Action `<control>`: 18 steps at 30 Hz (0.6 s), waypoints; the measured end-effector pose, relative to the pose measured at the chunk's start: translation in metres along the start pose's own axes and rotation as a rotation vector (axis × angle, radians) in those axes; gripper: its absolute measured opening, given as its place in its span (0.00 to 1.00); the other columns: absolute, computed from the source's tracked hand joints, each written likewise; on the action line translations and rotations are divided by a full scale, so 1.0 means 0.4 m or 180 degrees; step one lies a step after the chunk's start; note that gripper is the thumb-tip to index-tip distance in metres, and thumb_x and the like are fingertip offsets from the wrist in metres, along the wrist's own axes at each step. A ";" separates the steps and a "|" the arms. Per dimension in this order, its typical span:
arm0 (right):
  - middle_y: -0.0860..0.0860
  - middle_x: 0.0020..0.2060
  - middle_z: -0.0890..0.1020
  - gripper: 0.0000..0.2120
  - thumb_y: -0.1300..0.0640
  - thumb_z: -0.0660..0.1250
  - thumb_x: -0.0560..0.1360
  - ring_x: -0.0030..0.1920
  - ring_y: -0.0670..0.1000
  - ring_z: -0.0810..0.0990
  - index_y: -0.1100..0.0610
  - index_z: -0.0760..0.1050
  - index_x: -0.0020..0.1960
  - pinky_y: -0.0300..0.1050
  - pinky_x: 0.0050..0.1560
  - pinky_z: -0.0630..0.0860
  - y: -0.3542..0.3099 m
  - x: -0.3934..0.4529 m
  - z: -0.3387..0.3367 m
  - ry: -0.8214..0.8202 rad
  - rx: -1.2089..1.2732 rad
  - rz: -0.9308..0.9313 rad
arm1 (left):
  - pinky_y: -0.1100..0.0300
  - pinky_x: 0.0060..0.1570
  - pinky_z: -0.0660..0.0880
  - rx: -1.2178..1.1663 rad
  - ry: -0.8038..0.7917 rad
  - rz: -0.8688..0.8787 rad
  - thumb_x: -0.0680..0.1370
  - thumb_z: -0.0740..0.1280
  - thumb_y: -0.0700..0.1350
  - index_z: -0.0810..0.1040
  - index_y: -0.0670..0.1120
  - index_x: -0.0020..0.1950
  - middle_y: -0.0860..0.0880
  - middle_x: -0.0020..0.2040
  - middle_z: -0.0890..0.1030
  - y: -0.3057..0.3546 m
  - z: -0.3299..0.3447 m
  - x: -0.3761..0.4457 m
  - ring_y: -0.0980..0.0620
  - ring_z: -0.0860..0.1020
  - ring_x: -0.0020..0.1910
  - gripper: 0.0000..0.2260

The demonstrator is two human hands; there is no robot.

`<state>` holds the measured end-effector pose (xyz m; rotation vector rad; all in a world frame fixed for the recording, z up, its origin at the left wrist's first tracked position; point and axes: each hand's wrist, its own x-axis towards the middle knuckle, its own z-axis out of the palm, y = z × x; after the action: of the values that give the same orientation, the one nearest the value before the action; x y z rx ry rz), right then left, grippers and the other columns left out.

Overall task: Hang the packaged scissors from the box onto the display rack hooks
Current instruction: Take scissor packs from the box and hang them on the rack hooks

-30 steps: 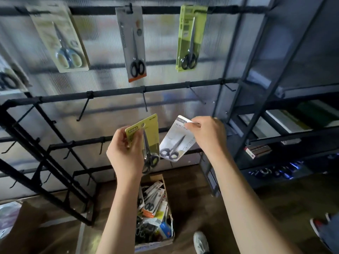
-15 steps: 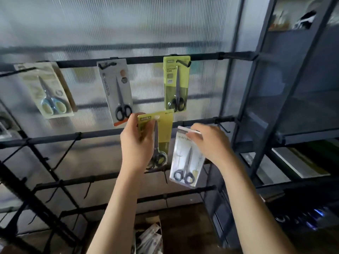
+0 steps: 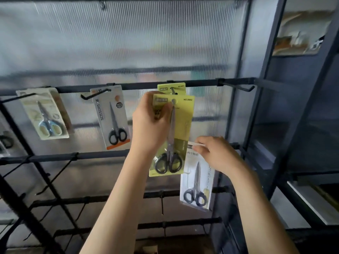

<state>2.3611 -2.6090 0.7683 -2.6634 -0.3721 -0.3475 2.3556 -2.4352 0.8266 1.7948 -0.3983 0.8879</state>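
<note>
Yellow-green carded scissors (image 3: 180, 132) sit in the left hand (image 3: 149, 125), gripped by the card's top corner, held up just below the rack's upper bar (image 3: 139, 86) and overlapping a matching pack (image 3: 171, 88) hung there. Lower right of that bar, the right hand (image 3: 216, 153) pinches a white scissors pack (image 3: 197, 187) by its top edge.

left hand (image 3: 149, 123) lifted the yellow pack (image 3: 176, 129) up to the top-rail hook (image 3: 173, 90), over the hung one; right hand (image 3: 216, 154) trailed lower.
</note>
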 end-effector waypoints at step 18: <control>0.49 0.41 0.76 0.09 0.55 0.55 0.81 0.37 0.47 0.74 0.53 0.73 0.54 0.35 0.35 0.68 0.050 0.048 -0.076 0.0020 0.0398 -0.0057 | 0.57 0.41 0.77 0.0249 0.0226 -0.0368 0.78 0.65 0.39 0.75 0.44 0.62 0.50 0.47 0.81 -0.053 0.082 0.074 0.51 0.79 0.39 0.13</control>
<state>2.3797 -2.6360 0.7932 -2.5379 -0.4026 -0.3272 2.4014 -2.4522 0.8281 1.8324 -0.2147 0.8936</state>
